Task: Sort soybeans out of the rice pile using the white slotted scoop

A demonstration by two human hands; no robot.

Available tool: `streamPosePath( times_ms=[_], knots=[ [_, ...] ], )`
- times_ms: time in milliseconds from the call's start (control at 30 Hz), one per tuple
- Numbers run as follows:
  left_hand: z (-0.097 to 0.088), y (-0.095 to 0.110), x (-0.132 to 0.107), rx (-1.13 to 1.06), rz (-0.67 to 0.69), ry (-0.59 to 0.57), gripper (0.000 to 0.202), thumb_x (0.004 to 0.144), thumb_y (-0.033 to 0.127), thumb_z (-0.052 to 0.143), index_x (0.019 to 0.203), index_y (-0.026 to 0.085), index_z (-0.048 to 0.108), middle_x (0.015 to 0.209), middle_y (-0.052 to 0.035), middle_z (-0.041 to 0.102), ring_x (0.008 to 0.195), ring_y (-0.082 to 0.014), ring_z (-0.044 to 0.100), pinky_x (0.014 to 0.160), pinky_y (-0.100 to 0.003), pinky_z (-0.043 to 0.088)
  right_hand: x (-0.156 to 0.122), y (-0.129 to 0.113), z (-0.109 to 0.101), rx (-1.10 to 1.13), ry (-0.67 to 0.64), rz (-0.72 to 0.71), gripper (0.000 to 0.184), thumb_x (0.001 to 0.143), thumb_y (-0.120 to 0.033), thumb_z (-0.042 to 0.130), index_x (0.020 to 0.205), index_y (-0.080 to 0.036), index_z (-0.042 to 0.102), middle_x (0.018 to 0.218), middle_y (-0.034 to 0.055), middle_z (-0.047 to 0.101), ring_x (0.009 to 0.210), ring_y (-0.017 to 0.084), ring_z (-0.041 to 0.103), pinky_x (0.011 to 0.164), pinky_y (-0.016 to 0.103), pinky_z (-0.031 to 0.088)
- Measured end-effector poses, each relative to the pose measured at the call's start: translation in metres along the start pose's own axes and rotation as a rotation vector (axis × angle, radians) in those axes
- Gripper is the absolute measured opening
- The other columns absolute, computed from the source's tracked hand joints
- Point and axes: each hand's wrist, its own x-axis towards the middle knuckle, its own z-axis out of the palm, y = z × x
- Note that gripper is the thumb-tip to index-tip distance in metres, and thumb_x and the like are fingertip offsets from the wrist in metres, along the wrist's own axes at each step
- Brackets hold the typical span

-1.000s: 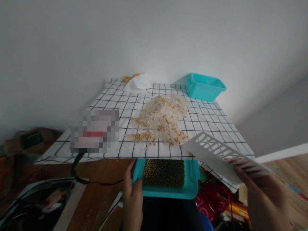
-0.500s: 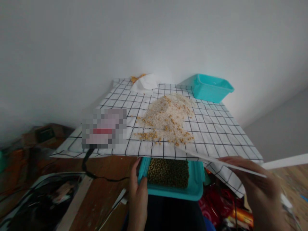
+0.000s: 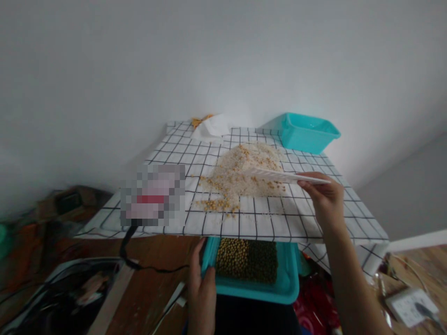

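Note:
My left hand [image 3: 202, 291] grips the left rim of a teal plastic tub [image 3: 258, 294], held over my lap below the table's front edge. Yellow soybeans [image 3: 232, 258] lie in its left part and small dark green beans [image 3: 262, 263] in its right. Over the table, my right hand [image 3: 326, 195] is closed on one end of a long, flat white strip [image 3: 275, 175]. Its far end meets a heap of rice-like pale grains [image 3: 228, 163] mixed with yellow beans. Loose beans [image 3: 213, 204] are scattered at the heap's front left.
A second teal tub [image 3: 303, 139] stands at the table's back right. Crumpled white paper [image 3: 213, 126] lies at the back left. A blurred-out object [image 3: 152, 195] with a black cable rests on the checked cloth [image 3: 296, 225]. A power strip [image 3: 412, 304] sits on the floor at right.
My right hand has lifted the strip from the table's front edge up and forward to the heap. Fewer beans lie at the heap's front right. My left hand still holds the tub.

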Motion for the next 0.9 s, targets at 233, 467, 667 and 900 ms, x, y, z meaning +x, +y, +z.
streamPosePath(
  times_ms=[233, 467, 667, 900],
  knots=[
    [0.0, -0.002, 0.001, -0.019, 0.024, 0.002, 0.052, 0.085, 0.013, 0.054, 0.132, 0.031, 0.066, 0.148, -0.0047, 0.063, 0.143, -0.0303, 0.05, 0.123, -0.05, 0.031, -0.007, 0.023, -0.015, -0.038, 0.247, 0.14, 0.017, 0.07, -0.03, 0.081, 0.083, -0.019, 0.078, 0.08, 0.0024, 0.076, 0.078, 0.021, 0.069, 0.081, 0.038, 0.054],
    [0.002, 0.002, 0.0, -0.01, -0.007, 0.008, 0.052, 0.085, 0.014, 0.053, 0.134, 0.029, 0.064, 0.148, -0.0048, 0.063, 0.143, -0.0285, 0.049, 0.123, -0.047, 0.031, -0.01, 0.033, -0.034, -0.11, 0.385, 0.172, 0.018, 0.071, -0.028, 0.078, 0.086, -0.018, 0.079, 0.085, 0.0034, 0.076, 0.084, 0.023, 0.069, 0.09, 0.041, 0.052],
    [0.003, 0.004, 0.0, 0.001, 0.011, 0.0, 0.051, 0.086, 0.017, 0.053, 0.134, 0.029, 0.063, 0.146, -0.0054, 0.064, 0.141, -0.0286, 0.051, 0.122, -0.047, 0.031, -0.019, 0.017, -0.032, -0.037, 0.271, 0.223, 0.016, 0.069, -0.03, 0.081, 0.082, -0.019, 0.078, 0.084, 0.0038, 0.076, 0.087, 0.024, 0.07, 0.086, 0.04, 0.053],
    [0.003, 0.006, 0.001, 0.014, -0.008, -0.004, 0.052, 0.085, 0.017, 0.052, 0.135, 0.028, 0.062, 0.144, -0.006, 0.065, 0.139, -0.0279, 0.054, 0.121, -0.046, 0.033, -0.045, -0.018, -0.023, 0.021, 0.222, 0.302, 0.016, 0.071, -0.029, 0.082, 0.084, -0.021, 0.079, 0.087, 0.0046, 0.078, 0.083, 0.023, 0.071, 0.082, 0.038, 0.055]
  ],
)
